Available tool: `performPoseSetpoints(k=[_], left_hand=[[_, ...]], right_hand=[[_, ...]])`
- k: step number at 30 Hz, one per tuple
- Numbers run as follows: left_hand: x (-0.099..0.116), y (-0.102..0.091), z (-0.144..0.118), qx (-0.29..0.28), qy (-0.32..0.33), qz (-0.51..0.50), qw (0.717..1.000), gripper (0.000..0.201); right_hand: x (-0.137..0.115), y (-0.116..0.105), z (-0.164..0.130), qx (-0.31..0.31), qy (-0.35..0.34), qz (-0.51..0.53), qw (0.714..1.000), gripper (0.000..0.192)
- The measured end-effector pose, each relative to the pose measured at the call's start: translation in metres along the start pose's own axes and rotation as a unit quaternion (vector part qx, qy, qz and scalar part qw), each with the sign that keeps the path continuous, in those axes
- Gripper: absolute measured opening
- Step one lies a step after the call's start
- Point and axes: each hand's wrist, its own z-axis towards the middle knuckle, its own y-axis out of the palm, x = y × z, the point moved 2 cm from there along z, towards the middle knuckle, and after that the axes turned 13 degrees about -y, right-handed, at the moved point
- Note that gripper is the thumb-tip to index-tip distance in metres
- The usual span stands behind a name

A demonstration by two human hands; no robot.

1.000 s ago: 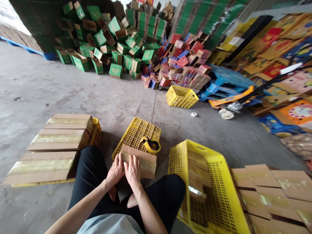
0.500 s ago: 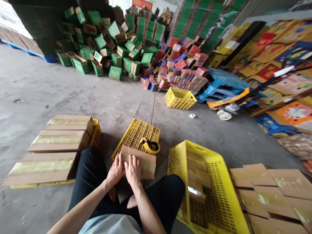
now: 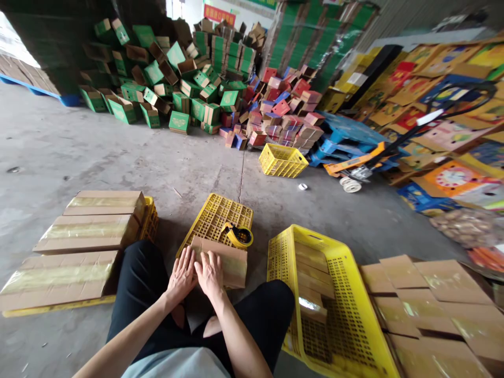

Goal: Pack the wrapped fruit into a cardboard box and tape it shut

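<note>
A small, long cardboard box [image 3: 235, 266] lies between my knees on an upturned yellow crate [image 3: 208, 216]. My left hand [image 3: 182, 274] rests flat over its left end, fingers stretched out. Beside it, my right hand [image 3: 210, 273] is spread on the top face, a little right of the left hand. Neither hand grips anything. Just behind the box, a yellow-and-black tape dispenser [image 3: 241, 237] sits on the crate. The box's underside and the part beneath my palms are hidden.
To my left, taped cardboard boxes [image 3: 84, 231] lie on a yellow crate. At my right stands a large yellow crate [image 3: 354, 294] with several small boxes inside, then more taped boxes [image 3: 429, 310]. Farther off are a yellow basket [image 3: 282, 163], an orange pallet jack [image 3: 354, 163] and piled cartons [image 3: 179, 122].
The camera view has turned slightly right, so the surroundings shift left in the picture. Both hands stay on the box with little visible movement, and the tape dispenser remains in place.
</note>
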Motion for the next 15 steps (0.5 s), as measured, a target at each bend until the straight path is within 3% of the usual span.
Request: performPoseSetpoints(k=[8, 11, 15], left_hand=[[-0.001, -0.013, 0.010, 0.000, 0.073, 0.044, 0.996, 0.078], [0.004, -0.011, 0.011, 0.005, 0.110, 0.046, 0.993, 0.075], [0.009, -0.009, 0.013, 0.009, 0.101, 0.053, 0.993, 0.074]], right_hand=[[-0.005, 0.011, 0.005, -0.041, 0.040, -0.021, 0.998, 0.049], [-0.003, 0.006, -0.002, -0.033, 0.036, -0.018, 0.999, 0.050], [0.003, 0.006, -0.018, -0.004, 0.004, -0.012, 1.000, 0.047]])
